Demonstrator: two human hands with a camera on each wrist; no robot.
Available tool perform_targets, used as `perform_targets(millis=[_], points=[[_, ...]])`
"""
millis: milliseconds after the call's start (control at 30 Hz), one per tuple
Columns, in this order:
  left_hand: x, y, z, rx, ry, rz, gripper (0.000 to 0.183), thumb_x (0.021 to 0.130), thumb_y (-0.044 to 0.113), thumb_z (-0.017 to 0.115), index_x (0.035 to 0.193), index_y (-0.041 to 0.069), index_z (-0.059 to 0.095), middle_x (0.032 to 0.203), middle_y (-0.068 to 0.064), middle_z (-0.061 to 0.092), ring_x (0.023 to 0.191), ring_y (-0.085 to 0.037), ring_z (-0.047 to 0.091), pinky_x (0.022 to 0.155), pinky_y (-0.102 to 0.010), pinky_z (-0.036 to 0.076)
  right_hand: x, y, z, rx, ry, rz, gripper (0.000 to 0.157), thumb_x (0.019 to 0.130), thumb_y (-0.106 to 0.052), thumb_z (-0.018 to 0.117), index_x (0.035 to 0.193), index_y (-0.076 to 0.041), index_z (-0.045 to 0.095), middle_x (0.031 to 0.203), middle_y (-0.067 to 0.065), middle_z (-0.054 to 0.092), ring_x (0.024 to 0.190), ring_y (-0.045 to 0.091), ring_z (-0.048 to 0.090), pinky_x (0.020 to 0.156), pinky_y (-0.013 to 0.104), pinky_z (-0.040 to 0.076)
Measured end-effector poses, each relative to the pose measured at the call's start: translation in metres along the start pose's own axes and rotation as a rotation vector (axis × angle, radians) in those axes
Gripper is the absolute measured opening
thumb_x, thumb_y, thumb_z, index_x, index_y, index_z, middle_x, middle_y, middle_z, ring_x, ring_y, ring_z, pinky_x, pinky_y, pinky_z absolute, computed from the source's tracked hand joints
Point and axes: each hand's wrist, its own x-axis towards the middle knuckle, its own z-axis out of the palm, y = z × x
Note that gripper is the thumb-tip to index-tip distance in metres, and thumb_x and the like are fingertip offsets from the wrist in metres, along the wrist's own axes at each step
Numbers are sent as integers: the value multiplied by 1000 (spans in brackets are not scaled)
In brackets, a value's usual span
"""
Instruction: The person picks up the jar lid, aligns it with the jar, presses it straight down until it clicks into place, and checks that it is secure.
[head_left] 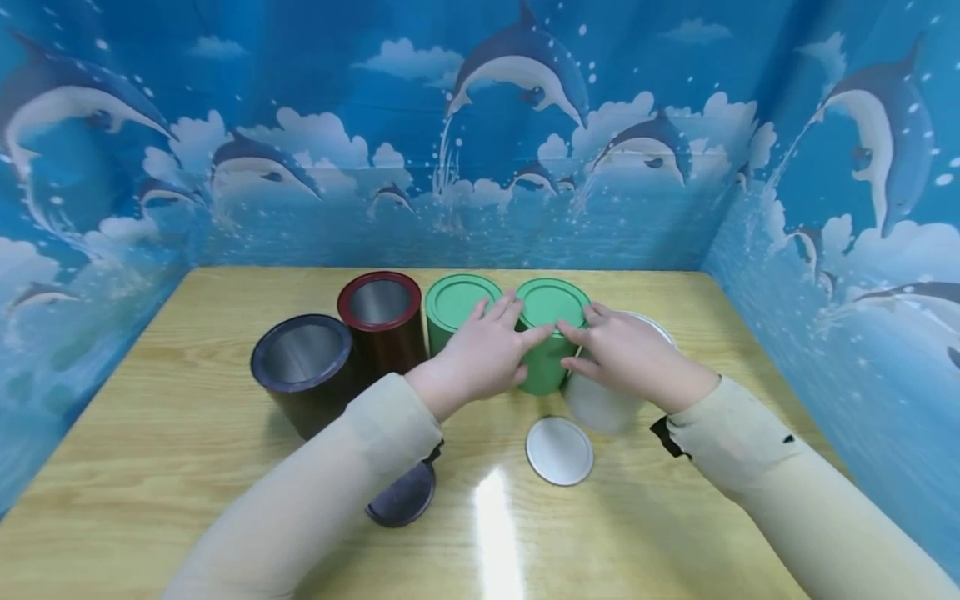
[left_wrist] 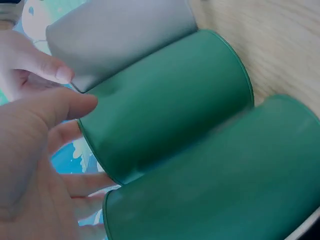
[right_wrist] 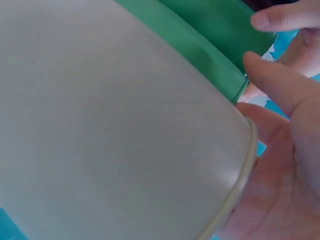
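My left hand (head_left: 480, 354) and right hand (head_left: 630, 352) reach over the right green canister (head_left: 545, 362), fingers extended at the rim of its green lid (head_left: 553, 303). Close to its left stands another green canister (left_wrist: 220, 195), topped by a matching lid (head_left: 462, 301). In the left wrist view, the thumb and fingers of my left hand spread near the canister tops. A white canister (right_wrist: 120, 125) stands right of the green pair, partly hidden under my right hand in the head view. My right palm is beside its rim in the right wrist view.
Two uncovered canisters, one black (head_left: 302, 354) and one dark red (head_left: 380, 302), stand at the left. A white lid (head_left: 559, 451) and a black lid (head_left: 405, 497) lie nearer me on the wooden table (head_left: 172, 433). A dolphin-print curtain (head_left: 450, 225) encloses the table's back and sides.
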Motion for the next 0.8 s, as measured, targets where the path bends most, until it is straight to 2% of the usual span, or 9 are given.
perform_targets(millis=[100,233,367,467,633,800], points=[[3,1,0,-4,30,-17,57,90,44,57,142,27,41,152,-18,19,140,-35,6,108,-56,18,-1,1,3,-31,54,2,54,85,-34,69,128,-2,57,122,35,50,114,45,50,89,52,45],[14,4,6,-8,30,-31,70,89,53,52,147,19,31,155,-16,3,140,-34,-2,108,-57,15,-1,4,8,-76,94,24,68,81,-39,71,130,4,51,123,31,51,112,42,51,91,51,44],[30,2,12,12,-22,-79,86,88,59,50,152,18,10,155,-14,-1,141,-31,-3,109,-56,12,8,5,10,-49,1,48,82,85,-46,64,140,8,35,140,31,33,128,43,35,99,54,35],[40,0,13,32,-54,-92,89,87,60,49,151,15,8,156,-11,1,142,-27,-1,110,-53,11,17,5,10,0,-88,72,85,89,-47,58,143,8,25,148,29,19,136,40,19,103,57,28],[47,1,11,43,-110,-69,88,88,59,50,151,11,10,156,-8,3,142,-23,4,111,-51,11,22,6,10,81,-176,103,84,90,-43,59,143,10,20,149,29,13,137,41,14,104,59,24],[49,0,8,30,-101,-62,86,87,57,54,151,12,16,156,-9,9,141,-24,9,110,-50,16,23,7,10,88,-176,89,83,90,-41,60,142,11,23,148,31,13,136,43,16,105,55,25]])
